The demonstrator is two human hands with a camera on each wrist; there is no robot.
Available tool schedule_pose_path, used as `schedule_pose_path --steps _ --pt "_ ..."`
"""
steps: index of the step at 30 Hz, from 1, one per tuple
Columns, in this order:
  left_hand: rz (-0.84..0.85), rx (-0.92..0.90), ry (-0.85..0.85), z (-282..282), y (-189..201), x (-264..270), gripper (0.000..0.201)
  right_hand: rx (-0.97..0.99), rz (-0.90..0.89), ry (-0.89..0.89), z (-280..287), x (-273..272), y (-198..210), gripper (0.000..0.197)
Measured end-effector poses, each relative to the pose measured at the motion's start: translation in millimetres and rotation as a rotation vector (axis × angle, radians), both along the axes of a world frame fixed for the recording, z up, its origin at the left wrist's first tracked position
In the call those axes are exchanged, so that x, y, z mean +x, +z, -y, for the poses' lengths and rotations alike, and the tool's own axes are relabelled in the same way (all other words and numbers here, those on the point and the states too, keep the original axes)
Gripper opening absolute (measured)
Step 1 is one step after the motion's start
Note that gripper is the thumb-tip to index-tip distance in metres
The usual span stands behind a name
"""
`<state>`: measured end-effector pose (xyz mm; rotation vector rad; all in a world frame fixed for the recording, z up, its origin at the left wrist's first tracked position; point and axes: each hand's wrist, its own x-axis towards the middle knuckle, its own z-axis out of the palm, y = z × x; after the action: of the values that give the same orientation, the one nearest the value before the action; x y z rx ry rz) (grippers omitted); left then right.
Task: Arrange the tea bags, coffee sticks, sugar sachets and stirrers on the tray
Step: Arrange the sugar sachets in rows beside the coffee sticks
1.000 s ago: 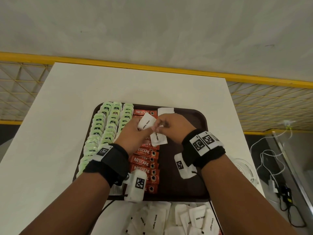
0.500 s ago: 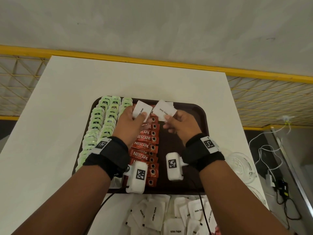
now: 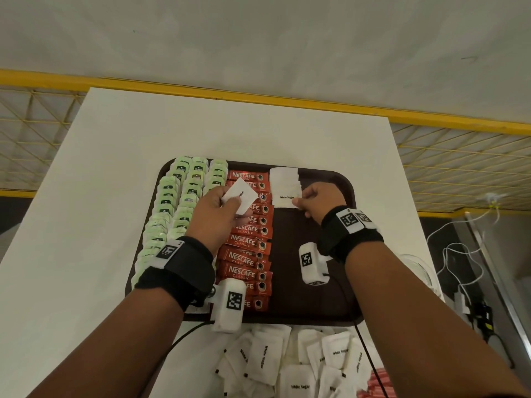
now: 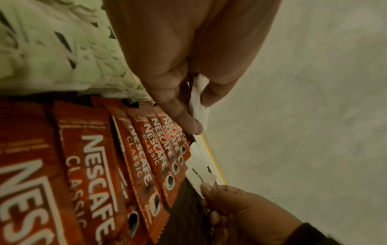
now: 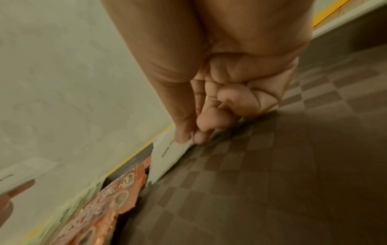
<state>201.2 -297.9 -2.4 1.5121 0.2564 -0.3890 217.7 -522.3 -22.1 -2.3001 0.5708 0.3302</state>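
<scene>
Left to right across the brown tray [image 3: 342, 179], which sits on a white table [image 3: 115, 168]: three columns of green tea bags [image 3: 172, 214] fill the left side, each column running from the near rim to the far rim. Next comes one column of red coffee sticks [image 3: 247, 242], overlapped like shingles, each stick's long axis lying across the tray with its printed cup end toward the right.

Above the coffee sticks the left hand [image 3: 212, 216] pinches a spare sugar sachet [image 3: 240, 198] between thumb and curled fingers, clear of the tray and tilted, one corner pointing toward the far left.

To the right, a short row of sugar sachets [image 3: 284, 179] starts at the far rim. The right hand [image 3: 319, 201] pinches the right edge of the nearest sachet [image 3: 287, 198], laid flat with its print reading left to right; whether it is released cannot be told.

The step in hand appears to be building the sugar column. The next move probably calls for squaring the spare sachet to that row and overlapping it nearer the person. Loose sachets [image 3: 301, 366] wait on the table below the tray; no stirrers can be identified.
</scene>
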Motion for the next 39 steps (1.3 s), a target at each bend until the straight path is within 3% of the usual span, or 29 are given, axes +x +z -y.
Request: schedule_pose_path --steps 5,9,14,17,20,23,26,30,34,37,39 --pt "-0.022 -0.017 -0.078 0 2 -3 0.021 -0.075 -0.04 -0.019 -1 3 -3 0.027" --pt "0.031 0.063 -0.184 0 0 -4 0.03 -0.087 0.122 0.012 -8 -5 14 0.025" --pt "0.124 0.097 -0.207 7 5 -8 0.031 0.268 0.071 0.245 -31 -20 40 0.019" --pt "0.119 0.075 -0.142 13 4 -11 0.023 0.464 0.1 0.063 -35 -27 33 0.011" --pt "0.17 0.206 -0.252 18 2 -15 0.016 0.606 0.148 -0.084 -36 -32 28 0.01" --pt "0.307 0.386 -0.358 19 6 -17 0.018 0.522 0.195 0.046 -33 -35 32 0.007" --pt "0.322 0.365 -0.325 17 7 -15 0.011 0.446 0.236 0.138 -30 -36 38 0.008" --pt "0.19 0.182 -0.174 16 3 -15 0.007 0.593 0.093 -0.002 -28 -43 32 0.02" --pt "0.117 0.132 -0.212 16 0 -17 0.01 0.668 0.094 -0.132 -28 -52 23 0.017" --pt "0.162 0.237 -0.251 9 -2 -21 0.012 0.47 0.09 -0.173 -20 -48 15 0.013" --pt "0.195 0.296 -0.249 2 -5 -23 0.012 0.254 0.05 -0.096 -12 -39 7 0.015"
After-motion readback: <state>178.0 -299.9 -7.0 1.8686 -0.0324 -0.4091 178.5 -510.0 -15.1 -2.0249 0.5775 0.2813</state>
